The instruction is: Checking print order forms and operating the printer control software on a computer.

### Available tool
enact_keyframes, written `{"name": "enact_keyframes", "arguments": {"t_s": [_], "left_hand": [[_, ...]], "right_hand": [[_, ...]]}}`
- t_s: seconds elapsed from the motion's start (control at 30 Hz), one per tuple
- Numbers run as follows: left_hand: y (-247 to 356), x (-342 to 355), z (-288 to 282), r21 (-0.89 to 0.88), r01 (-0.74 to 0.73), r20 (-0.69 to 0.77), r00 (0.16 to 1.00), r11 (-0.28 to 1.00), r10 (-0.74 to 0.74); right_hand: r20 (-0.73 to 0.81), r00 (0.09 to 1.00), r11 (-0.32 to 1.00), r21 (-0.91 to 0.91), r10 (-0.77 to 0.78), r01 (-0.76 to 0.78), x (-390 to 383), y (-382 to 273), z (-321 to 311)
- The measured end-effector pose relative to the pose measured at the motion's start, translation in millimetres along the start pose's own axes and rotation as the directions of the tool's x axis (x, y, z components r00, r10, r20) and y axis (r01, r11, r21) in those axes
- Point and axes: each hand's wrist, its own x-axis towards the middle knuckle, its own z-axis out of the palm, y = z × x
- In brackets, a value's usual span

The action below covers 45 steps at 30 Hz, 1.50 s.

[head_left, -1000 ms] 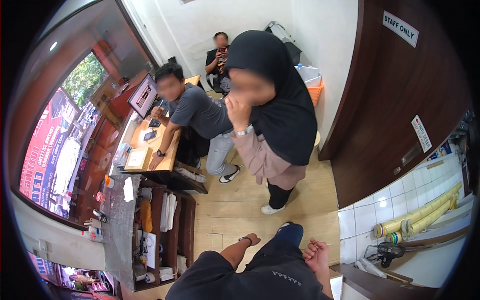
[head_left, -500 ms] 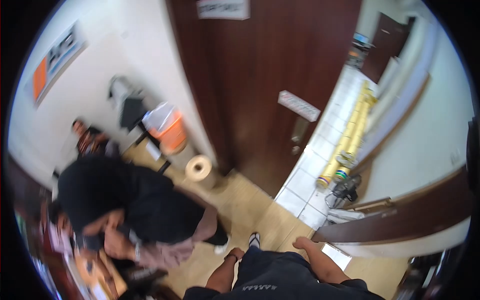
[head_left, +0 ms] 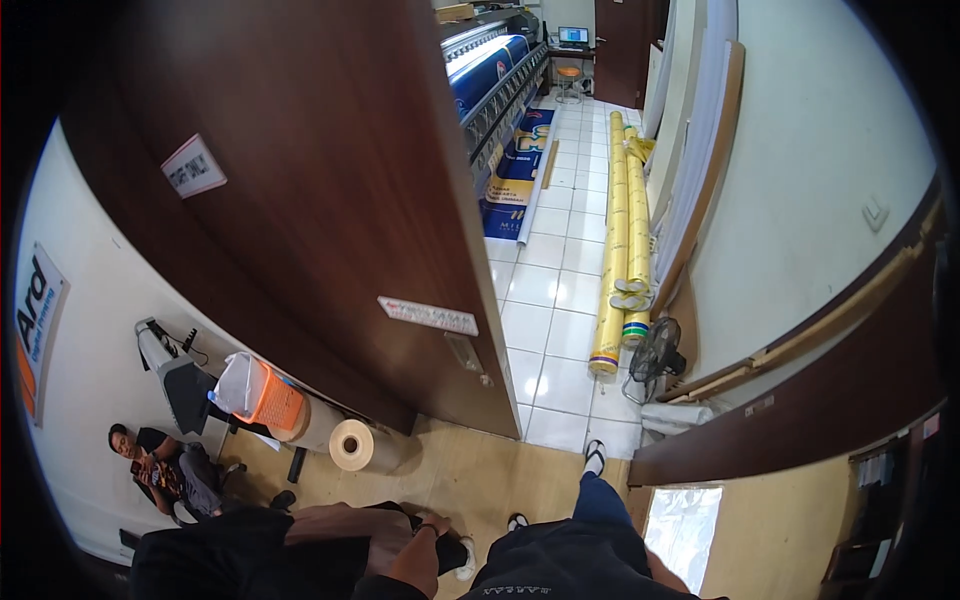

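Observation:
My left hand (head_left: 436, 524), with a band at the wrist, hangs low beside a co-worker's pinkish-brown clothing (head_left: 330, 522); its fingers are too small and dark to read. My right forearm (head_left: 668, 574) shows at the lower edge, the hand hidden behind my body. My sandalled foot (head_left: 594, 456) is at the threshold of a white-tiled room, beside the open dark wooden door (head_left: 300, 220). Long yellow rolls (head_left: 610, 260) lie on the tiles, with a black fan (head_left: 656, 355) near their closer ends.
A large printer (head_left: 480, 75) with a blue banner (head_left: 515, 170) lines the far room; a laptop (head_left: 573, 36) stands at its end. At left are a seated person (head_left: 165, 465), an orange basket (head_left: 272, 395) and an upright roll (head_left: 355, 445). Boards (head_left: 715, 140) lean along the right wall.
My view has swung right from the desk and co-workers to the doorway and tiled room. The nearby co-worker has slipped to the lower left. My foot has moved forward to the threshold.

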Motion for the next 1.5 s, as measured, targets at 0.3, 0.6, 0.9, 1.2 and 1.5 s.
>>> {"name": "enact_keyframes", "arguments": {"t_s": [0.3,0.6,0.9,1.2,1.5], "left_hand": [[257,44,-36,-0.264,-0.207,-0.061,0.978,0.942,0.197],[449,39,-146,-0.296,-0.41,-0.212,0.909,0.863,0.359],[419,157,-174,-0.92,-0.166,-0.131,0.984,0.356,0.12],[421,359,-291,-0.148,-0.156,0.172,0.968,0.977,0.181],[583,512,-701,-0.297,-0.153,-0.175,0.979,0.942,0.104]], "right_hand": [[0.419,0.834,0.929,-0.239,0.36,-0.281,153,-9,-131],[0.045,0.929,0.858,-0.4,0.368,-0.321,413,-136,-310],[0.194,0.973,0.935,-0.304,-0.127,0.183,521,-421,-346],[0.224,0.929,0.951,-0.161,0.295,-0.263,548,-431,-402],[0.225,0.646,0.56,0.345,0.729,-0.753,584,-441,-470]]}}
